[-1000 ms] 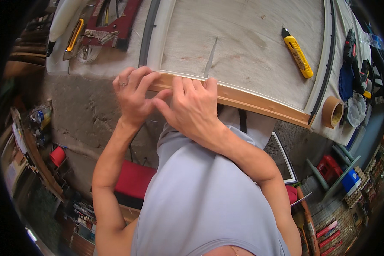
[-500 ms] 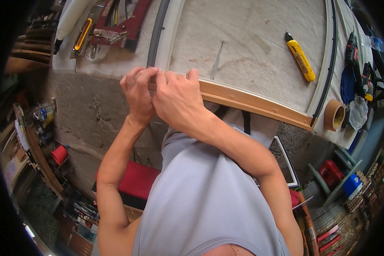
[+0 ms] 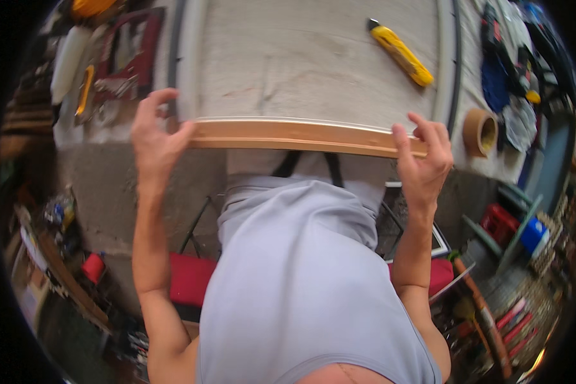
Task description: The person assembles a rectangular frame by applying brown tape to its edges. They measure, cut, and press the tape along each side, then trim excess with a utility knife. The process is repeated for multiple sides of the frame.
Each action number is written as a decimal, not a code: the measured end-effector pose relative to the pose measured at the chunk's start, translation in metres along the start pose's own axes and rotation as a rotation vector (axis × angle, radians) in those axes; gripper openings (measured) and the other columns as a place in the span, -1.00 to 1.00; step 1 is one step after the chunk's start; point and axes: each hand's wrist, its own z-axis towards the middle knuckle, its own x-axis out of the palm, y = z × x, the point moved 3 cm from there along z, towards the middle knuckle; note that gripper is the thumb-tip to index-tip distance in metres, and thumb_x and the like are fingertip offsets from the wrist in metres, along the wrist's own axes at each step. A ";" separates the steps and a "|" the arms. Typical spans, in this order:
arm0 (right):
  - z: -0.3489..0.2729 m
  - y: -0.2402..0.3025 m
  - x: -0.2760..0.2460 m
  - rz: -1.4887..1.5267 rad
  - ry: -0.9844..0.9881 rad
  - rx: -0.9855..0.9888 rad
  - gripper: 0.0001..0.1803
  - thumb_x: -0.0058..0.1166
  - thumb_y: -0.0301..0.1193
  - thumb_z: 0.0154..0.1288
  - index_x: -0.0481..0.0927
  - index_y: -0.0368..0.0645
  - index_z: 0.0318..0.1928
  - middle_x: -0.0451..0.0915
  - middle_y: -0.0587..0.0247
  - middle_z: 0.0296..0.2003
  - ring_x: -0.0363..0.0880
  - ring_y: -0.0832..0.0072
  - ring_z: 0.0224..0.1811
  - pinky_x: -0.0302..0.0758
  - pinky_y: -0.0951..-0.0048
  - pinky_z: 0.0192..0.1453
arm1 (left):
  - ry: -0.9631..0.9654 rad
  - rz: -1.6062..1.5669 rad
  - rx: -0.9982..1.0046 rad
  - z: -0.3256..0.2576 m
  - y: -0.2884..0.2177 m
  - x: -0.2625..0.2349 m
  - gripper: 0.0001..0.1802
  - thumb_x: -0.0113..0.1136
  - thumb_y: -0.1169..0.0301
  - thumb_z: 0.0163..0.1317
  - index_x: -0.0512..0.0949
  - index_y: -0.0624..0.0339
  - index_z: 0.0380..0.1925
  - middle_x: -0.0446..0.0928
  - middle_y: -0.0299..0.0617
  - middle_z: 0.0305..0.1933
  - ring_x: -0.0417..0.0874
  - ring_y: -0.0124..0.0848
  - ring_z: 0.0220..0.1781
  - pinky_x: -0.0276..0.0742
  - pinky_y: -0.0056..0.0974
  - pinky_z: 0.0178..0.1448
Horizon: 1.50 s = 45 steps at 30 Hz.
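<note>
Workbench: a large pale work surface [image 3: 96, 173] fills the upper half of the view, its near face grey and rough
Panel: a light board [image 3: 313, 64] lies flat on the bench, reaching from the dark strip on the left to the dark strip [image 3: 453, 83] on the right
Wooden rail: a long tan moulding [image 3: 294, 136] runs along the panel's near edge, lying level and touching it along its whole length
Change: half a second earlier both hands were bunched together at the rail's left end; they now sit well apart, one at each end
Meaning of change: judged from the spread, the work has gone from fingertip handling at one corner to holding the full length of the rail at once
Left hand: the left hand [image 3: 152, 137] is at the rail's left end, thumb pressed to the wood and fingers spread open above it, not wrapped around
Right hand: the right hand [image 3: 424, 157] curls over the rail's right end, fingers hooked on top and thumb on the front face, a partial clasp
Tape roll: a brown tape roll [image 3: 480, 132] stands just beside the right hand, the closest thing to get knocked
Utility knife: a yellow utility knife [image 3: 400, 52] rests on the panel, well apart from both hands
Left clutter: red and yellow tools [image 3: 118, 70] lie beyond the left hand, near the panel's corner
Right clutter: blue cloth [image 3: 496, 80] and small items crowd the bench's far right edge
</note>
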 end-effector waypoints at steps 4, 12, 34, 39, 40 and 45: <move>-0.004 -0.076 -0.042 -0.125 -0.197 0.177 -0.71 0.35 -0.33 0.16 0.70 -0.22 -0.15 0.57 0.18 -0.37 0.56 0.33 -0.28 0.46 0.28 -0.12 | 0.138 -0.067 -0.117 0.013 0.011 0.002 -0.51 0.33 0.48 -0.11 0.51 0.10 -0.06 0.56 -0.22 -0.19 0.55 -0.45 -0.24 0.53 -0.33 -0.20; 0.021 -0.110 -0.064 -0.077 -0.282 0.156 -0.71 0.34 -0.34 0.18 0.70 -0.26 -0.15 0.62 0.11 -0.28 0.63 0.34 -0.22 0.54 0.34 -0.04 | 0.098 0.392 0.049 0.018 -0.018 0.011 -0.48 0.23 0.39 -0.12 0.41 0.02 -0.05 0.41 -0.09 -0.24 0.55 -0.08 -0.21 0.48 -0.04 -0.07; 0.062 -0.083 -0.070 0.958 0.230 0.207 -0.45 -0.02 -0.43 0.45 0.26 -0.30 0.39 0.57 0.14 -0.06 0.54 0.62 -0.24 0.52 0.49 -0.18 | 0.364 -0.162 0.805 -0.050 -0.243 0.196 -0.67 0.31 0.24 0.20 0.60 0.10 -0.08 0.53 -0.17 -0.11 0.50 -0.18 0.00 0.39 -0.10 0.12; -0.027 -0.104 -0.094 0.286 0.059 0.418 -0.52 0.14 -0.44 0.37 0.45 -0.30 0.26 0.66 -0.14 -0.10 0.70 0.29 -0.20 0.57 0.38 -0.15 | 0.394 -0.227 0.833 -0.055 -0.254 0.218 -0.71 0.30 0.22 0.20 0.60 0.10 -0.14 0.53 -0.20 -0.14 0.51 -0.21 -0.06 0.39 -0.14 0.07; -0.036 -0.099 -0.095 0.144 0.052 0.381 -0.54 0.16 -0.45 0.35 0.48 -0.32 0.22 0.66 -0.15 -0.10 0.71 0.26 -0.17 0.58 0.36 -0.11 | 0.388 -0.253 0.825 -0.053 -0.252 0.218 -0.71 0.30 0.22 0.20 0.60 0.10 -0.14 0.53 -0.20 -0.15 0.51 -0.22 -0.07 0.39 -0.15 0.06; -0.067 -0.075 -0.091 -0.127 0.053 0.186 -0.55 0.21 -0.53 0.27 0.56 -0.19 0.19 0.66 -0.06 -0.27 0.68 0.13 -0.31 0.56 0.26 -0.21 | 0.391 -0.207 0.843 -0.050 -0.253 0.216 -0.65 0.33 0.17 0.17 0.59 0.10 -0.13 0.51 -0.21 -0.15 0.51 -0.22 -0.05 0.37 -0.16 0.05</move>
